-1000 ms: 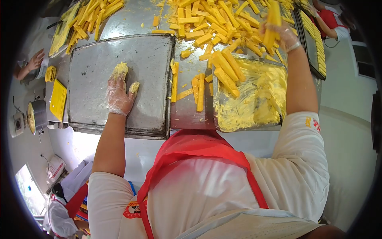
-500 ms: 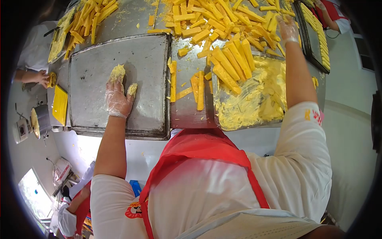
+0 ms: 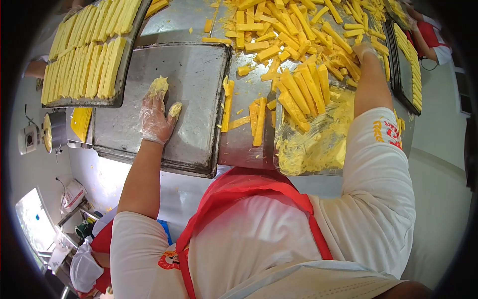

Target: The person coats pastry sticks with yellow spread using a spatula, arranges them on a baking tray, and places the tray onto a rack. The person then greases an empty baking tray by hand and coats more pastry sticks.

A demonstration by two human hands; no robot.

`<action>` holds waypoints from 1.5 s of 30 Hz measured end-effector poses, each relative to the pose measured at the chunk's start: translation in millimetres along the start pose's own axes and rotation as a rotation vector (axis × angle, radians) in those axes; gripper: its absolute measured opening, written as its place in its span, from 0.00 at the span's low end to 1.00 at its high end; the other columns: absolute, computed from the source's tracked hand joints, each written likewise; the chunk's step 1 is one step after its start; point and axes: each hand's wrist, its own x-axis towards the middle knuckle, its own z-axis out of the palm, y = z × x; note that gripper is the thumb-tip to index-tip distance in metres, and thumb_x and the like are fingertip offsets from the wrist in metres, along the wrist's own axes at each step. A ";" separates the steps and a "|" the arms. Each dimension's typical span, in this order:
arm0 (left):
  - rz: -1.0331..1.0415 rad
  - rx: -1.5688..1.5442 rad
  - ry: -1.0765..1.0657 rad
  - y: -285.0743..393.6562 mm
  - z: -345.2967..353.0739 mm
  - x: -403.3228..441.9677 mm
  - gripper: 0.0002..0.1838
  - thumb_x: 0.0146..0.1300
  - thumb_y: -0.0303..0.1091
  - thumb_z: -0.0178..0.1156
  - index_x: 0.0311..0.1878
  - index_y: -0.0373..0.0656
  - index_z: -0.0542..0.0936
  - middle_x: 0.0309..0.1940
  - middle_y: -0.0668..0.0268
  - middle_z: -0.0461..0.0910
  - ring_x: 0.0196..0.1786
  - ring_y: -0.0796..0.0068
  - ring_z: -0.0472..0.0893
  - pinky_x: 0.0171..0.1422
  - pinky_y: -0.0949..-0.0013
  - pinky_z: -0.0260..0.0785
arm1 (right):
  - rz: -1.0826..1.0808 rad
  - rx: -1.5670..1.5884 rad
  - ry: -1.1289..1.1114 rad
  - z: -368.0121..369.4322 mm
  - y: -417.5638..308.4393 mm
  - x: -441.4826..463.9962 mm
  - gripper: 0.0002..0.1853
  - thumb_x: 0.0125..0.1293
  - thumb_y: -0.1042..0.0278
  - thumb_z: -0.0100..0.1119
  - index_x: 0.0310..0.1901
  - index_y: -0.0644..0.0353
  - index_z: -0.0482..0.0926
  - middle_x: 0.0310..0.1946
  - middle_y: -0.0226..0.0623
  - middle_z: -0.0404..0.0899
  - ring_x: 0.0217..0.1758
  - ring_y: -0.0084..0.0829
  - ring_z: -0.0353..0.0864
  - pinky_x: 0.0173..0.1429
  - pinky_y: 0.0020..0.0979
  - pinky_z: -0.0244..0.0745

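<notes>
My left hand [image 3: 157, 117], in a clear plastic glove, rests with its fingers apart on a dark-edged metal baking tray [image 3: 194, 99]. Thick yellow paste coats its fingertips and thumb. On the far right, my right hand [image 3: 365, 51], also gloved, reaches into a large pile of yellow sticks [image 3: 294, 35], some whole and some broken. Its fingers are hidden among the sticks, so their grip does not show. Between my arms lies a second tray [image 3: 311, 149] smeared with yellow paste, with several thick yellow sticks [image 3: 301, 94] leaning across its far left part.
At the upper left, a loaded tray [image 3: 119, 99] with two rows of yellow sticks overlaps the baking tray's corner; another person's arm [image 3: 35, 69] is beside it. A yellow folded cloth or sheet [image 3: 80, 123] lies below. Another filled tray [image 3: 416, 107] stands at the right edge, near a person in red [image 3: 432, 37].
The loaded tray has come in at the upper left, covering the tools and cloth there. My right hand has drawn slightly nearer and its fingers have gone down into the pile. My left hand stays on the tray.
</notes>
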 end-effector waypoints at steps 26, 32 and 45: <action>-0.025 -0.173 -0.020 -1.3 -32.5 -2.6 0.36 0.65 0.51 0.56 0.71 0.41 0.63 0.71 0.55 0.62 0.74 0.55 0.58 0.78 0.61 0.49 | -1.657 1.258 -0.288 -4.0 -154.5 -358.7 0.36 0.67 0.46 0.59 0.70 0.58 0.60 0.67 0.51 0.64 0.65 0.49 0.70 0.68 0.47 0.66; -0.004 -0.311 0.319 -50.4 -145.4 -113.6 0.33 0.58 0.40 0.66 0.66 0.41 0.70 0.65 0.54 0.70 0.68 0.52 0.68 0.72 0.56 0.60 | -0.709 1.850 -0.920 -37.8 -339.1 -446.0 0.23 0.70 0.55 0.55 0.59 0.63 0.68 0.56 0.48 0.74 0.58 0.46 0.75 0.62 0.45 0.73; -0.819 -0.672 0.795 -213.3 -108.4 -504.8 0.27 0.72 0.44 0.52 0.63 0.30 0.70 0.63 0.49 0.71 0.65 0.53 0.70 0.71 0.57 0.60 | -0.987 2.045 -1.080 -22.1 -306.1 -523.3 0.20 0.66 0.70 0.50 0.58 0.68 0.72 0.54 0.48 0.78 0.58 0.44 0.78 0.65 0.48 0.72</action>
